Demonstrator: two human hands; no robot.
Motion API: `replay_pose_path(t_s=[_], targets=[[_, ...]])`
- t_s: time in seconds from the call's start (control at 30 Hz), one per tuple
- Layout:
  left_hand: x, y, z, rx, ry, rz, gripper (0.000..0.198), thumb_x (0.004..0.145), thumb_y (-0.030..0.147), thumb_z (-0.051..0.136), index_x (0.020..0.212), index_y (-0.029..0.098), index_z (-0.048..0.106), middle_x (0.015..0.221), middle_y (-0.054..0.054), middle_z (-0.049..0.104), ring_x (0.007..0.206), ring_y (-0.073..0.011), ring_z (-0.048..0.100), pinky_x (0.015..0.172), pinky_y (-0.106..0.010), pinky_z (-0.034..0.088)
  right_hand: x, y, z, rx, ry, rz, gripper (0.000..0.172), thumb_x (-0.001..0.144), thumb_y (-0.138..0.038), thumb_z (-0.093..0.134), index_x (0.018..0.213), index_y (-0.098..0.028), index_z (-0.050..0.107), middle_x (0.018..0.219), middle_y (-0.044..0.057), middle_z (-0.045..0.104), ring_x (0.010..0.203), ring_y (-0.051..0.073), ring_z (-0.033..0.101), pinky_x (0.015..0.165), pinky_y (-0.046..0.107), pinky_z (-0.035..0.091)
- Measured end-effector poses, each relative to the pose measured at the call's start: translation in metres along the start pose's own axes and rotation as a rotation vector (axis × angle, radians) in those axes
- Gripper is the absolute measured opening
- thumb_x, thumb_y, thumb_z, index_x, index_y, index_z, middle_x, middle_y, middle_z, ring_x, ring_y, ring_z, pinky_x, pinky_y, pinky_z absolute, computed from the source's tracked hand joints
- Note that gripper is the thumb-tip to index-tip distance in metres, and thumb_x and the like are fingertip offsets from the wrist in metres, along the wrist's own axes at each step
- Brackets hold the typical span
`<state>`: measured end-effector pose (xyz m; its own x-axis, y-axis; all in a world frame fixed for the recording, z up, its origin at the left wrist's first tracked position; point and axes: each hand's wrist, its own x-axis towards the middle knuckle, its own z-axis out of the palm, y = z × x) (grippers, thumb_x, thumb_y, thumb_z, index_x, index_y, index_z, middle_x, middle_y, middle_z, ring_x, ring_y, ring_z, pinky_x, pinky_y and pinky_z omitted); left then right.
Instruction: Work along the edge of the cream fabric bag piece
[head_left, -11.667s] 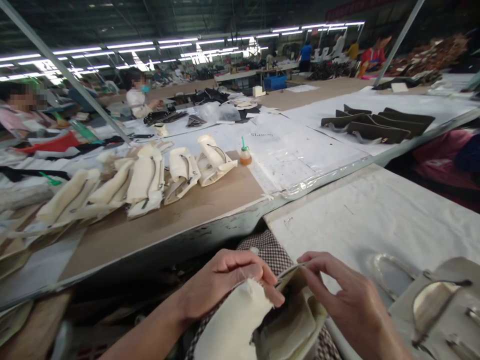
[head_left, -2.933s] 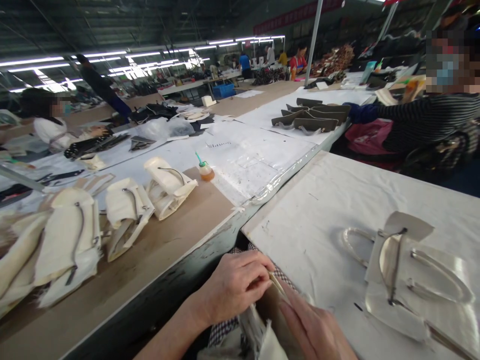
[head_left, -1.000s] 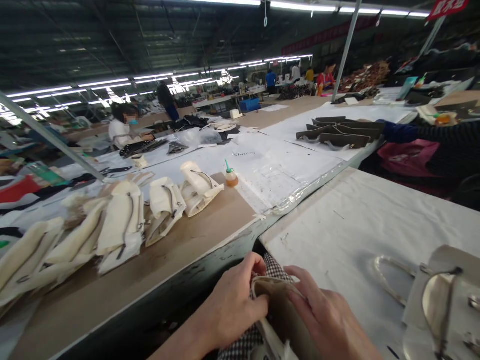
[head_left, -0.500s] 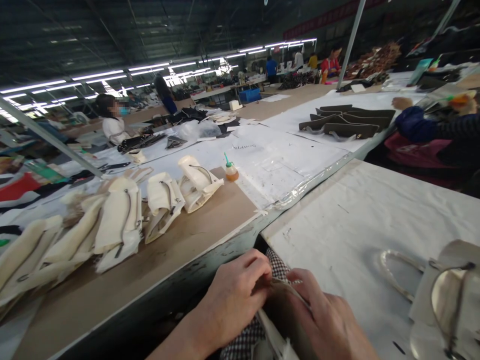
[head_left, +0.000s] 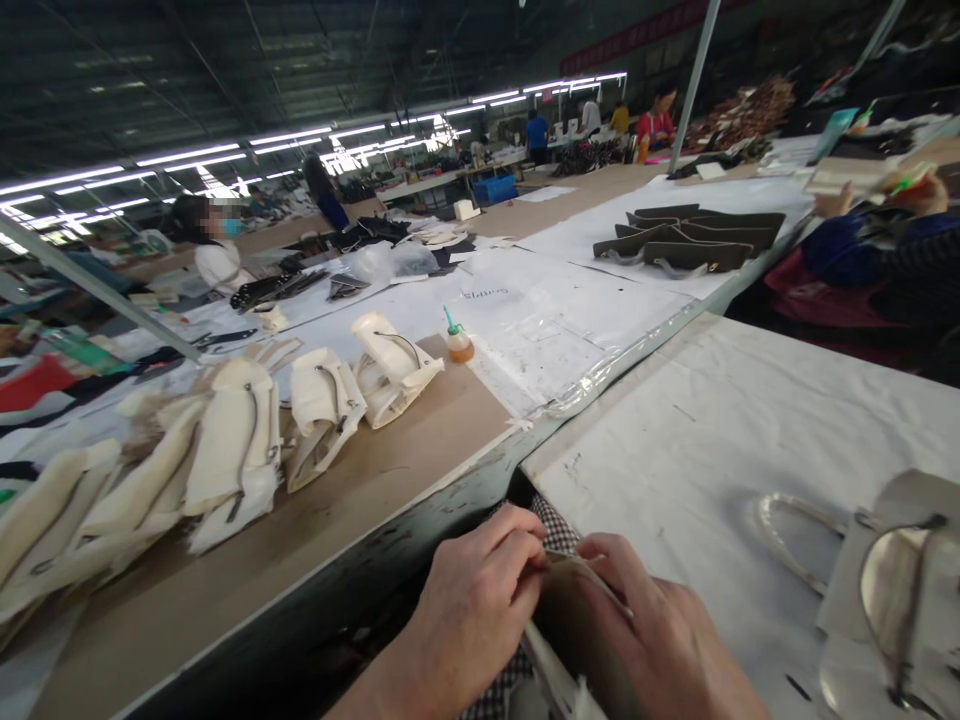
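My left hand (head_left: pixel 480 600) and my right hand (head_left: pixel 652 630) sit close together at the bottom of the view. Both hold a soft tan bag piece (head_left: pixel 581 640) with a white lining at its lower edge. The fingers of my left hand pinch its thin folded top edge (head_left: pixel 585 575), and my right hand presses on its tan face. Much of the piece is hidden by my hands. Checked cloth (head_left: pixel 551 530) lies beneath them. To the right, a pale bag panel with a metal-toned loop handle (head_left: pixel 892 590) rests on a white-covered table (head_left: pixel 720 420).
Cream padded bag parts (head_left: pixel 322 410) stand in a row on a brown board (head_left: pixel 420 450), near an orange glue bottle (head_left: pixel 460 345). Dark bag panels (head_left: pixel 690 240) lie beyond. A co-worker's hands (head_left: pixel 855 200) work at right; another person (head_left: pixel 217 250) sits at left.
My hands have drawn slightly closer along the piece's folded edge. The co-worker's hands at right have shifted, and the view has tilted slightly.
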<state>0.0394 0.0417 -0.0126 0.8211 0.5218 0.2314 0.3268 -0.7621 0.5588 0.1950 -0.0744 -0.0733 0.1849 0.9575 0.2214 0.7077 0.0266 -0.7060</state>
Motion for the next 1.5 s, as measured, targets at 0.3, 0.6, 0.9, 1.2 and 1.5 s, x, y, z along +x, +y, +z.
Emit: replay_pose_path(t_s=[0.3,0.6,0.9,1.2,1.5], targets=[[0.002,0.001,-0.003,-0.032,-0.046,0.05,0.023,0.081,-0.005,0.059,0.078,0.017,0.054,0.101,0.0,0.064,0.086,-0.014,0.063,0.073,-0.023,0.048,-0.001,0.0,-0.002,0.037,-0.019,0.015,0.011,0.104,-0.029,0.035,0.111,-0.026,0.043,0.081,-0.003,0.073,0.059,0.017,0.073,0.047,0.024,0.051],[0.011,0.004,-0.012,0.009,-0.16,0.109,0.026,0.079,-0.006,0.063,0.079,0.017,0.051,0.098,0.0,0.059,0.089,-0.0149,0.058,0.078,-0.025,0.046,-0.002,0.002,0.0,-0.006,-0.002,0.009,0.009,0.103,-0.028,0.035,0.109,-0.027,0.042,0.078,-0.006,0.073,0.055,0.017,0.072,0.045,0.026,0.05],[0.014,0.004,-0.012,0.0,-0.231,0.087,0.027,0.079,-0.007,0.064,0.088,0.019,0.059,0.107,0.0,0.061,0.098,-0.0157,0.06,0.087,-0.026,0.047,-0.004,0.002,0.0,0.022,-0.007,-0.008,0.01,0.102,-0.024,0.036,0.11,-0.027,0.04,0.082,-0.005,0.073,0.059,0.018,0.073,0.048,0.027,0.052],[0.017,-0.003,-0.016,0.027,-0.233,0.167,0.018,0.084,0.0,0.06,0.084,0.018,0.06,0.111,-0.002,0.063,0.096,-0.0163,0.062,0.083,-0.026,0.049,-0.003,0.003,-0.003,0.043,-0.023,-0.007,0.012,0.102,-0.024,0.037,0.112,-0.026,0.042,0.085,-0.002,0.074,0.062,0.018,0.074,0.05,0.025,0.053],[0.023,-0.007,-0.001,-0.004,-0.107,0.269,0.018,0.082,-0.001,0.055,0.081,0.017,0.053,0.096,-0.003,0.065,0.087,-0.0163,0.06,0.077,-0.026,0.048,0.002,0.006,-0.01,0.064,0.015,-0.075,0.028,0.104,-0.029,0.034,0.119,-0.023,0.057,0.091,0.003,0.075,0.069,0.017,0.074,0.062,0.024,0.06]])
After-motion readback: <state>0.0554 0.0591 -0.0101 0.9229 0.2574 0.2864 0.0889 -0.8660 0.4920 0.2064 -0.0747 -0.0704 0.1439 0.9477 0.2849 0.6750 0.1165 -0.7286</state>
